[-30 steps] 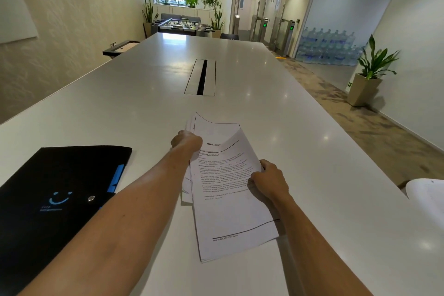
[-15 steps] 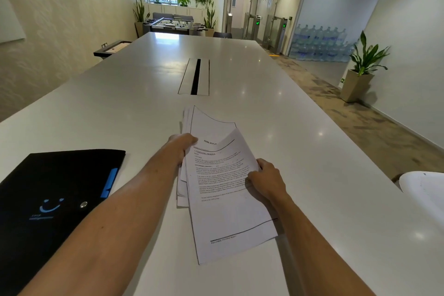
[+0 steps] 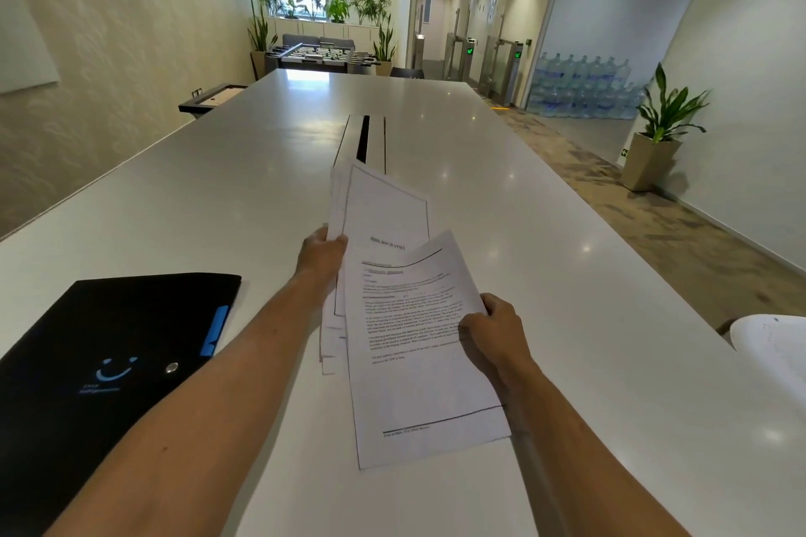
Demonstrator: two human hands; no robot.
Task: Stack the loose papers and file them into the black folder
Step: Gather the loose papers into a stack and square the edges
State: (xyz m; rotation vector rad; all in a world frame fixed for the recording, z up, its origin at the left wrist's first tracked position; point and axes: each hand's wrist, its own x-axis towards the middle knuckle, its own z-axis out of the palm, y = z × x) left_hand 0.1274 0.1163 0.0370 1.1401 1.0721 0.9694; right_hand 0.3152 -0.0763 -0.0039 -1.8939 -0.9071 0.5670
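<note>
Both hands grip the fanned papers (image 3: 392,318) right of the black folder (image 3: 109,353); left hand (image 3: 322,254) pinches the back sheets, right hand (image 3: 490,329) the front page; uneven edges could slip, scattering sheets.

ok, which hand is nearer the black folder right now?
Left. The left hand grips the papers' left edge, on the side facing the black folder. The right hand holds their right edge, farther away.

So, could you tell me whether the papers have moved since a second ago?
Yes. The papers have moved away from the person: their top edge now overlaps the near end of the table slot, where before a gap showed.
</note>
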